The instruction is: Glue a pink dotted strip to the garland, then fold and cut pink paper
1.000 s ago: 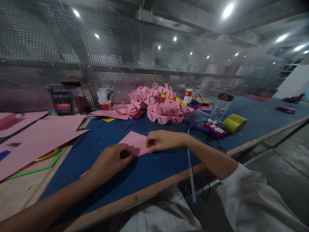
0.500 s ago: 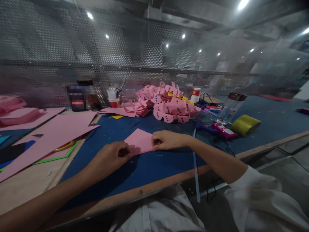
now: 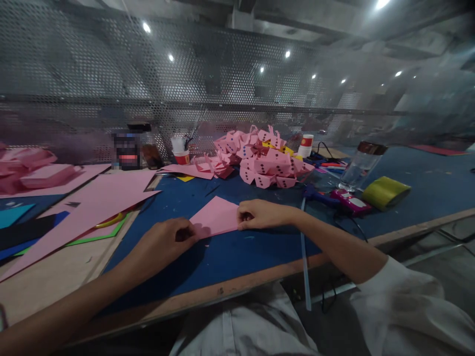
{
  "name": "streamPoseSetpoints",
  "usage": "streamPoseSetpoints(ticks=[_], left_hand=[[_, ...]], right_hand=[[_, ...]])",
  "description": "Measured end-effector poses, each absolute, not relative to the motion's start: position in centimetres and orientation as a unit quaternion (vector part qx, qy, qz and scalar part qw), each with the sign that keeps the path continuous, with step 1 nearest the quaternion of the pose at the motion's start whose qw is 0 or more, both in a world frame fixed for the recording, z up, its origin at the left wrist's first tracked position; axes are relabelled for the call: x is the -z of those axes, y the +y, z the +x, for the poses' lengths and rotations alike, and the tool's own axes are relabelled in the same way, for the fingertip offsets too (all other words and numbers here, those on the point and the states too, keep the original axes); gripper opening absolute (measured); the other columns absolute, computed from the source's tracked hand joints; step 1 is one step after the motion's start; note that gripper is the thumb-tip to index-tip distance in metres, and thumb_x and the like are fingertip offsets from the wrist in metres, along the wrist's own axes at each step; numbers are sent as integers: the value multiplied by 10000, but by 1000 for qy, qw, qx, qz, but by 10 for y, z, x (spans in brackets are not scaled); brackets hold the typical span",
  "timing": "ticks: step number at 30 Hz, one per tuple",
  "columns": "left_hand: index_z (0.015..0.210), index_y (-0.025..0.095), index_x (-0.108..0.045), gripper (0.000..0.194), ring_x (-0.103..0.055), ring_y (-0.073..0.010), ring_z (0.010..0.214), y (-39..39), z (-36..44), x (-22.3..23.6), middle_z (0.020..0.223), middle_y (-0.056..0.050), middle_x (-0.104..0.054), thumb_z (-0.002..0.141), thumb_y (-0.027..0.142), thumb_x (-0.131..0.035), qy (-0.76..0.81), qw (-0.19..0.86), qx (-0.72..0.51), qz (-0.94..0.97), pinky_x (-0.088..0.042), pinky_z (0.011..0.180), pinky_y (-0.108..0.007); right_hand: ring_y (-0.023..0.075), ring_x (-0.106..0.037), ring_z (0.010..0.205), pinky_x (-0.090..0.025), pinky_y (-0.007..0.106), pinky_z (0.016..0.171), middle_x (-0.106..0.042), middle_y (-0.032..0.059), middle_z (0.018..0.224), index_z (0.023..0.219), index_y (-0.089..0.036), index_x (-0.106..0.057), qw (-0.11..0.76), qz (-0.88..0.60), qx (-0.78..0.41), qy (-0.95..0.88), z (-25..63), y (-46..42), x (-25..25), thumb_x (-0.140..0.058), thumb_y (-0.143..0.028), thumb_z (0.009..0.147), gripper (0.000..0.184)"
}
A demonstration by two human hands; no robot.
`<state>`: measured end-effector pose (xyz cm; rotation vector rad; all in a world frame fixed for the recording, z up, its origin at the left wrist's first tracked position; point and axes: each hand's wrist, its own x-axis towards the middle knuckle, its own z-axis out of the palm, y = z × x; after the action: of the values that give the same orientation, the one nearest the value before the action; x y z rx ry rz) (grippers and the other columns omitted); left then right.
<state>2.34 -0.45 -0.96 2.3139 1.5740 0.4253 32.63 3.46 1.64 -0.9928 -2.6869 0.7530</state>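
Note:
A sheet of pink paper (image 3: 215,216), with a fold along its near edge, lies on the blue table mat in front of me. At its left corner my left hand (image 3: 173,237) has thumb and fingers pinched together on the paper. My right hand (image 3: 256,214) holds the right corner, its fingers curled in and pressed to the edge. Behind the sheet stands a heap of folded pink paper pieces (image 3: 265,170) with dark diamond marks.
Large pink sheets (image 3: 85,202) and coloured paper lie to the left. On the right are a purple-blue glue gun (image 3: 322,194), a glass bottle (image 3: 359,168) and a yellow tape roll (image 3: 386,193). Paper cups (image 3: 306,146) stand at the back.
My left hand has shifted slightly left along the paper's near edge. My right hand keeps its place at the right corner. The whole view has turned a little to the left.

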Motion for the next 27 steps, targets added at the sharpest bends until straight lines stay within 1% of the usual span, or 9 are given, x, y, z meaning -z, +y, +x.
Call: streamPoseSetpoints(ticks=[5,9,13,16,21,27], left_hand=[[856,229,-729,333,-650,-234,706,-8,14,10,815,-48,-743,870,529,-586,553,143,-156,806,-423,642,-309],[884,222,-731,307,-654,-233,752,-12,11,10,861,-50,-746,881,499,-599,555,155,-170,799,-438,686,-319],[896,219,-728,319,-661,-239,777,-11,9,12,894,-63,-748,889,507,-591,555,153,-170,800,-447,703,-332],[891,221,-731,322,-660,-235,752,-9,5,15,866,-53,-746,881,511,-594,564,148,-157,797,-443,677,-324],[878,241,-739,319,-659,-238,720,-11,-2,17,817,-27,-752,856,529,-604,571,134,-181,790,-436,650,-309],[893,228,-720,355,-680,-249,792,-12,-6,16,892,-53,-768,867,559,-595,572,155,-183,784,-456,684,-313]], right_hand=[[147,-589,802,-428,250,711,-634,43,938,879,-136,-684,92,-334,-254,-903,325,35,-16,-712,-236,870,103],[146,-588,803,-428,250,712,-632,40,937,881,-139,-682,89,-335,-249,-904,326,35,-15,-707,-237,873,101],[145,-587,813,-427,250,723,-630,34,935,878,-145,-681,91,-333,-253,-904,326,36,-14,-702,-243,876,100],[144,-586,812,-428,250,724,-634,35,936,879,-145,-680,93,-334,-256,-902,326,35,-15,-699,-234,876,92],[147,-586,809,-428,254,716,-638,34,932,871,-146,-681,93,-339,-258,-900,325,34,-16,-702,-231,866,88],[153,-596,817,-436,260,719,-651,43,945,880,-145,-686,93,-340,-264,-898,326,34,-15,-696,-246,872,102]])
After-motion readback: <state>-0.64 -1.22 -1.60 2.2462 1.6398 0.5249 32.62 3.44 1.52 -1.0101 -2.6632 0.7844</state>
